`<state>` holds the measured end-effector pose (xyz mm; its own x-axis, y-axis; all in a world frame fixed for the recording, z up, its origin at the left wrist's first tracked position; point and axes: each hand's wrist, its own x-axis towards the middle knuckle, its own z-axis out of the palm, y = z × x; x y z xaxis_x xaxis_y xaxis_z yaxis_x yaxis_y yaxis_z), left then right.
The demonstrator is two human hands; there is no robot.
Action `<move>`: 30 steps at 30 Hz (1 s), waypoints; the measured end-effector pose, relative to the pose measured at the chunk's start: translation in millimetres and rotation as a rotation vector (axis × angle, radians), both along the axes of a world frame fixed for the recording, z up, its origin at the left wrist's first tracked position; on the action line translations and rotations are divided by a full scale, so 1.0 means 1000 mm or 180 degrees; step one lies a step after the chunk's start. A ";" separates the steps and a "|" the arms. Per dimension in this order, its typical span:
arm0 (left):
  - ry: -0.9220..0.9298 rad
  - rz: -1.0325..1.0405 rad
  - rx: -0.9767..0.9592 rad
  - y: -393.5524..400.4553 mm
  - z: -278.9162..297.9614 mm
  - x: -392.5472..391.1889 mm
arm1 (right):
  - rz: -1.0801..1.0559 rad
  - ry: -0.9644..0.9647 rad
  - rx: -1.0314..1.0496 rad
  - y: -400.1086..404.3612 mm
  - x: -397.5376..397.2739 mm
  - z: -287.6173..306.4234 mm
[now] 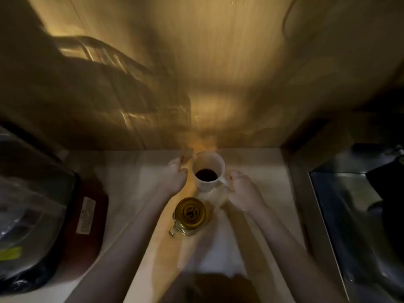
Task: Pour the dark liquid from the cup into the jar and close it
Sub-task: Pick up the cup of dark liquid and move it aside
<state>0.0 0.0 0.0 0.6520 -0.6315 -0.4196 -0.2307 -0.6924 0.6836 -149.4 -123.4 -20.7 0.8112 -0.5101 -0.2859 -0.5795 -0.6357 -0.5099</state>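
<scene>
Both hands reach forward over a pale counter [251,248], forearms entering from the bottom edge. Left hand [175,176] sits just left of the white cup [207,171], fingers loosely curled, thumb tip close to the cup's wall; contact cannot be confirmed through the blur. Right hand [242,191] is at the cup's right side, fingers curled near the handle [225,182]; whether it grips the handle cannot be told.

Nearest container: a glass jar [190,215] with a small side handle at its lower left, standing on the counter between the two forearms, just nearer the camera than the cup. Its top shows gold-yellow with a dark swirl mark; looks like a lid in place, though the blur leaves that unsure. Contents not readable.

Cup stands upright beyond the jar, close to the wooden back wall [218,84]. Dark liquid [206,174] sits low in its bottom.

Hard to make out: whole frame is dim and motion-smeared. At left, a bulky dark-red object [87,226] with a white label, partly under clear plastic wrap [28,204], cut off by the frame edge. At right, a metal sink [349,204] with something black at the frame edge, not identifiable.

Room: the counter is a narrow strip between the red object and the sink rim, closed off by the wall behind the cup. Open surface lies right of the jar and toward the camera.
</scene>
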 end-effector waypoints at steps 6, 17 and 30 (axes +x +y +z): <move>0.1182 0.0395 -0.0668 -0.002 -0.005 -0.005 | -0.0686 -0.0981 0.0570 0.016 -0.001 -0.024; 0.1575 0.0477 -0.0844 -0.009 0.015 -0.008 | -0.1645 -0.1260 0.1399 0.001 0.006 -0.014; 0.1455 0.0277 -0.1822 0.011 0.066 -0.091 | -0.2186 -0.2638 0.1391 0.012 -0.064 0.052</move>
<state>-90.8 11.5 66.0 0.5488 -0.7870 -0.2819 0.2035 -0.2013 0.9582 -213.0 -111.7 31.6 0.4232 -0.9042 -0.0572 -0.1199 0.0067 -0.9928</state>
